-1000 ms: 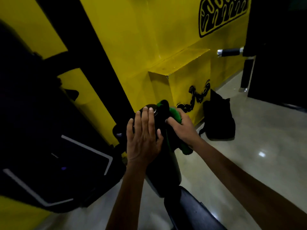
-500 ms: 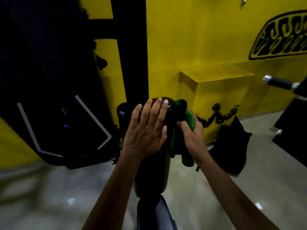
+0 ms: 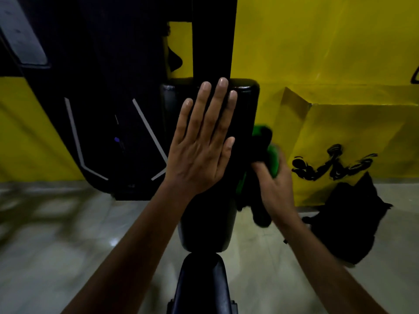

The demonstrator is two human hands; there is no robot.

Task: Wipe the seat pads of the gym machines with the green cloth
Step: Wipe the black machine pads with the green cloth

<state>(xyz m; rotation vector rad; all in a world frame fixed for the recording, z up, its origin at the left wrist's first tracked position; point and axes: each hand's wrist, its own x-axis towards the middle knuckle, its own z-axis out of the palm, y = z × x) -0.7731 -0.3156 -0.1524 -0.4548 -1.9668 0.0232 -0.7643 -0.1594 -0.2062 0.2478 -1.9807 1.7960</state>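
Note:
A long black back pad [image 3: 243, 105] of a gym machine runs away from me at the centre, with a second black seat pad [image 3: 201, 284] below it near the bottom edge. My left hand [image 3: 201, 146] lies flat on the upper pad with straight fingers. My right hand [image 3: 272, 184] grips the green cloth [image 3: 271, 159] against the pad's right side. Most of the cloth is dark and bunched, and part of it hangs below the hand.
A black machine frame [image 3: 102, 109] with grey stripes stands at the left. Behind is a yellow wall [image 3: 317, 41] with a yellow box ledge [image 3: 351, 137] at the right. A black bag [image 3: 347, 220] lies on the pale tiled floor [image 3: 68, 245].
My view has swung left and closer, so the pad now runs straight ahead. My right hand has slid the cloth down from the pad's top end along its right side. The left hand stays flat.

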